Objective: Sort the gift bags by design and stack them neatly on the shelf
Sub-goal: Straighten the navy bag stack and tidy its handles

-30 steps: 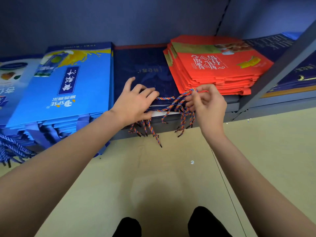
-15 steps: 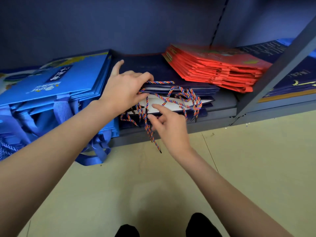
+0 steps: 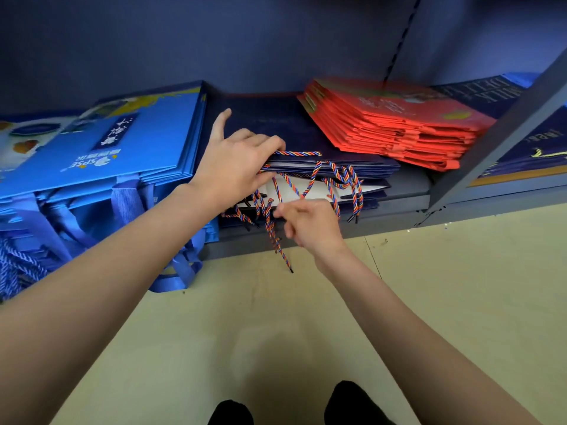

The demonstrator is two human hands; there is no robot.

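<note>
Dropping from the top edge of the navy gift bags (image 3: 294,124) at frame centre, where it pinched a cord loop beside the red gift bags (image 3: 395,118) a second ago, the right hand (image 3: 310,222) now sits low at the shelf (image 3: 405,207) lip with its fingers curled together on one of the braided cord handles (image 3: 337,179), apparently gathering the dangling strands. The left hand (image 3: 236,167) has kept its place on the navy pile, thumb spread wide, fingers bent over the front edge and pressing the pile flat. That suggests the sorting here is largely settled, with blue gift bags (image 3: 122,148) at left, navy in the middle and red at upper right, and the work is now tidying handles. How many cords the right hand actually holds cannot be told, since its fingertips are hidden behind its own knuckles. The blue stack is cut off at the left edge, and further dark bags (image 3: 540,142) at right sit partly behind the shelf post (image 3: 503,133).
</note>
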